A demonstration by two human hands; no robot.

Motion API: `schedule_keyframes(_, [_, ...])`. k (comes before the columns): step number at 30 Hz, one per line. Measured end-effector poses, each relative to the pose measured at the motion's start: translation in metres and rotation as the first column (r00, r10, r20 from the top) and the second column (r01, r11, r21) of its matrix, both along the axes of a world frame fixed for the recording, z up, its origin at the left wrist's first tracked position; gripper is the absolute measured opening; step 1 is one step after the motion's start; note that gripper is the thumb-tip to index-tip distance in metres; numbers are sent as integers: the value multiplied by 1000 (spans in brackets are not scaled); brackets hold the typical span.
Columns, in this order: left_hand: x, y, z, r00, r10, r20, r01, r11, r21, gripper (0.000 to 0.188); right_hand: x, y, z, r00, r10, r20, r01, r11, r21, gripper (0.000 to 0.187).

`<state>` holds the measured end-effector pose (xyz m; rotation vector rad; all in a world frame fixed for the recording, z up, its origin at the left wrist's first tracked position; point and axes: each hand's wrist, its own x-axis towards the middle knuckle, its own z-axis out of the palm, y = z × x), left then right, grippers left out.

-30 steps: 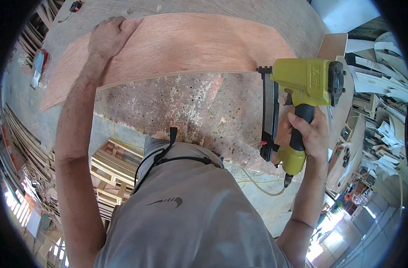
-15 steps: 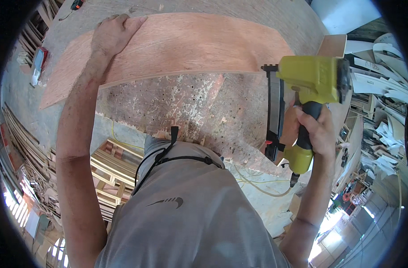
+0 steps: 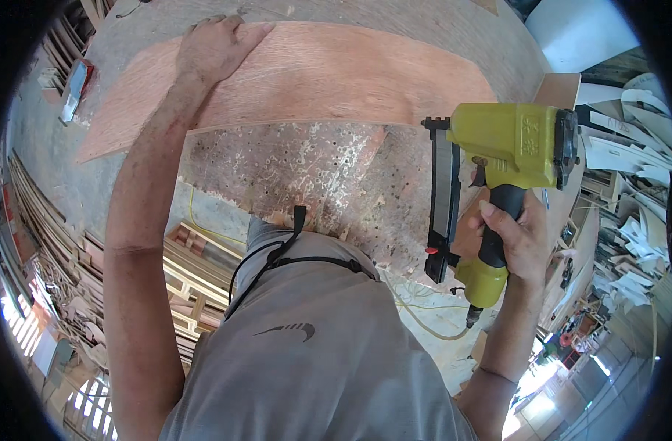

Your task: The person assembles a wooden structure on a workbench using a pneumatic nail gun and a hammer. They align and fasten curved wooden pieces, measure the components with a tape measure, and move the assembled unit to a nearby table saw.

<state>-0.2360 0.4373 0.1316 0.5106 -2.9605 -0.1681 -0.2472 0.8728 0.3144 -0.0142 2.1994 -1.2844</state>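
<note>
A curved plywood panel, reddish-brown and thin, lies across the far part of the worn workbench. My left hand is on the panel's far edge left of its middle, the fingers bent over the edge and the thumb stretched along it. In my right hand is a yellow-green nail gun, gripped round its black handle with the thumb on the near side. Its nose, at the upper left, is beside the panel's near edge toward the right end; whether they touch I cannot tell. The black magazine points back toward me.
An air hose runs from the gun's handle down past the bench's near edge. Wooden frames stand below at left, with long strips stacked farther out. Piled offcuts fill the right side. A box-like board stands at the far right.
My left hand has slid a little to the right along the panel's far edge. The nail gun has come slightly left and nearer to me. The whole view has shifted a little.
</note>
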Motion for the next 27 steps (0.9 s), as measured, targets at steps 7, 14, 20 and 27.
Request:
schedule_keyframes(7, [2, 1, 3, 999, 7, 44, -7, 1000, -3, 75, 0, 2, -9, 999, 12, 37, -14, 1000, 28, 38])
schedule_keyframes(14, [2, 4, 12, 996, 8, 94, -8, 1000, -5, 74, 1, -3, -11, 999, 5, 32, -5, 1000, 12, 36])
schedule_keyframes(20, [4, 0, -1, 997, -19, -69, 15, 998, -56, 66, 2, -3, -16, 999, 7, 31, -7, 1000, 0, 37])
schedule_keyframes(27, [0, 2, 10, 994, 16, 104, -16, 1000, 0, 74, 1, -7, -18, 1000, 8, 13, -9, 999, 36, 38])
